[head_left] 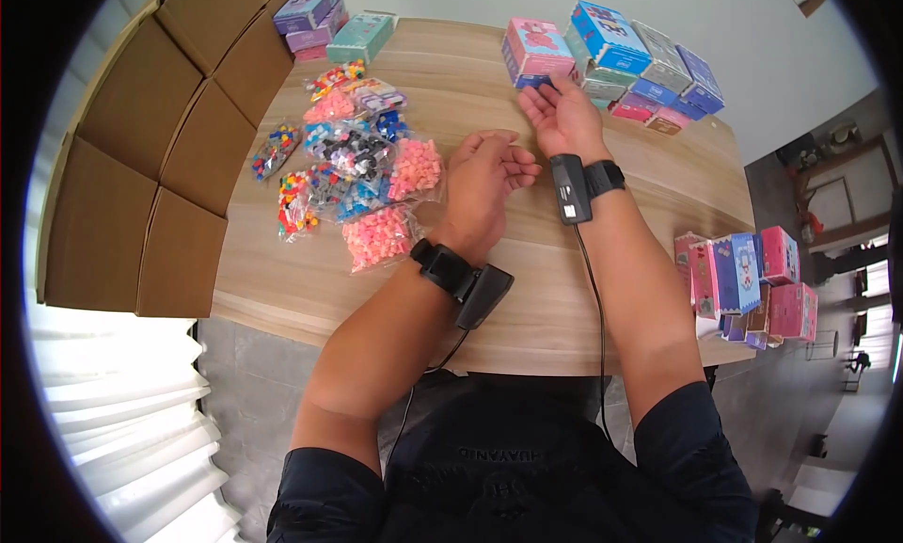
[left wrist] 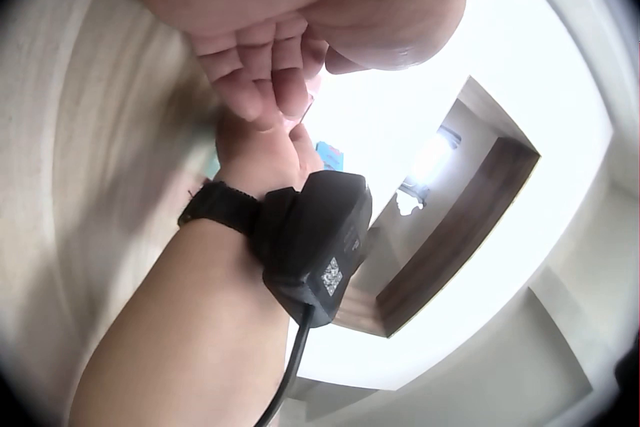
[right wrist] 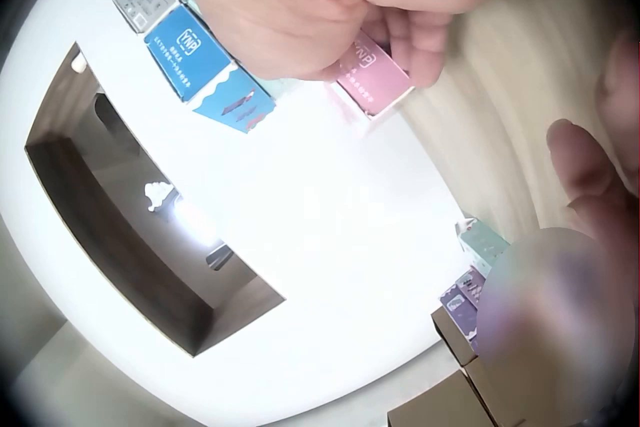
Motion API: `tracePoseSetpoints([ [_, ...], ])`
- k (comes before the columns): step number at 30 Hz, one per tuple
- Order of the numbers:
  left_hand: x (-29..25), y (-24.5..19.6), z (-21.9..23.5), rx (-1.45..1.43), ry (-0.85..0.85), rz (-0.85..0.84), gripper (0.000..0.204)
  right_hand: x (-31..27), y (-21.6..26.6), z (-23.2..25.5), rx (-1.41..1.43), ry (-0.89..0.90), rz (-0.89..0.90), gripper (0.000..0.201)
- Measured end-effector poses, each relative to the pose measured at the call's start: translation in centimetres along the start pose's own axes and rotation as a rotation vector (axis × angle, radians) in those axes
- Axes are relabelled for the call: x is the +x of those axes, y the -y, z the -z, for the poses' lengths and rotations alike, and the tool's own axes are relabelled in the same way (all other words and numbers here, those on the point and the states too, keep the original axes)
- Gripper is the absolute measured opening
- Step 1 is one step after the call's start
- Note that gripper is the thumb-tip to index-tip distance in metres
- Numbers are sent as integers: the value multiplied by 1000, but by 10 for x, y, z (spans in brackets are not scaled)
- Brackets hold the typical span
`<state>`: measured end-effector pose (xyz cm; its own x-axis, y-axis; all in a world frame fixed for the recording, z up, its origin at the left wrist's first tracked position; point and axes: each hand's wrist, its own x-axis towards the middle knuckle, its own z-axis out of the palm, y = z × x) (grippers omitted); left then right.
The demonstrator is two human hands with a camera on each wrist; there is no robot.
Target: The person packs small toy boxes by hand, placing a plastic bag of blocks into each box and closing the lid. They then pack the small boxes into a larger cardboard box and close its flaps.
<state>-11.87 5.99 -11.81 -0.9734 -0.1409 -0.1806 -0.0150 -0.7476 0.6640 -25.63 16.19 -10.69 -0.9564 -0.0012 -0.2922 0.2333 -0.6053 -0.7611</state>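
Note:
My right hand point(head_left: 564, 124) is palm up at the front of a pink box point(head_left: 538, 46) stacked on a dark blue one; its fingers bend loosely. In the right wrist view that hand point(right wrist: 330, 7) partly covers the pink box point(right wrist: 372, 82); whether it touches cannot be told. To its left, my left hand point(head_left: 484, 181) hovers with loosely bent fingers and nothing in them. Clear bags of pink pieces point(head_left: 417, 168) lie left of it, beside bags of black and white pieces point(head_left: 350, 150). In the left wrist view the left fingers point(left wrist: 262, 77) hang relaxed.
Brown cartons point(head_left: 103, 199) stand along the table's left edge. Purple boxes point(head_left: 308, 8) and a green box point(head_left: 362, 38) are at the back left. A blue box point(head_left: 609, 37) tops stacks at the back right. More boxes point(head_left: 736, 272) are piled at the right edge.

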Motion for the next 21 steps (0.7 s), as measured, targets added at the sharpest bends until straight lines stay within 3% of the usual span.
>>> tracePoseSetpoints([
  [4,-1,1,-4,11,-21,-4,12,-10,6,17,-112,25,-74,27],
  [7,0,3,7,95,221,-23,20,-19,7,24,-236,176,-112,28],
  [10,-1,5,12,-182,671,271,31,-36,7,18,-510,439,-79,31],
  [13,-7,-11,14,-64,956,495,44,-56,13,8,-800,768,-109,39],
  [15,-14,-19,11,-64,1031,553,50,-60,12,3,-914,1010,-167,40],
  [18,-19,-26,9,-23,1056,599,57,-68,11,-9,-1007,1133,-311,42],
  [21,-20,-30,7,-28,1072,632,60,-73,1,-9,-819,1173,-468,41],
])
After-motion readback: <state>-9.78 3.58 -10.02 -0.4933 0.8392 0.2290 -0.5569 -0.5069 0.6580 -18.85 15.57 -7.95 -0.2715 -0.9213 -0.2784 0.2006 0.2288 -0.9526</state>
